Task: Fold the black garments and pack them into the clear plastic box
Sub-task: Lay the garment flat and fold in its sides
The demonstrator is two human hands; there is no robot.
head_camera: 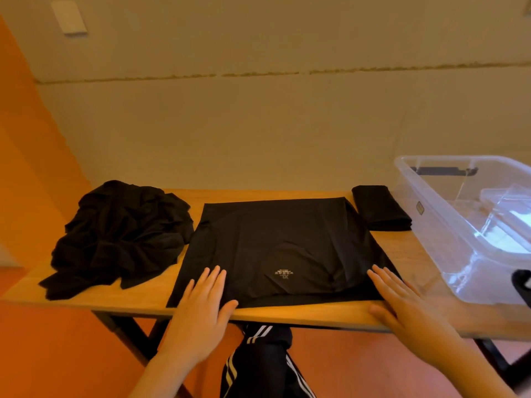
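Black shirt (275, 248) lies spread flat mid-worktop (287, 311). Left hand (204, 308) and right hand (402, 303) press its near corners, fingers straight, palms down, grasping nothing. Clear box (448, 225) stands at right.

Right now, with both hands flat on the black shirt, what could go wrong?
The spread shirt lies at the table's near edge under the left hand and right hand; a pull toward the person might slide it off.

The crumpled pile reaches the left near edge and could slip down.

The folded garment sits close beside the clear plastic box; a nudge of the box may undo it.
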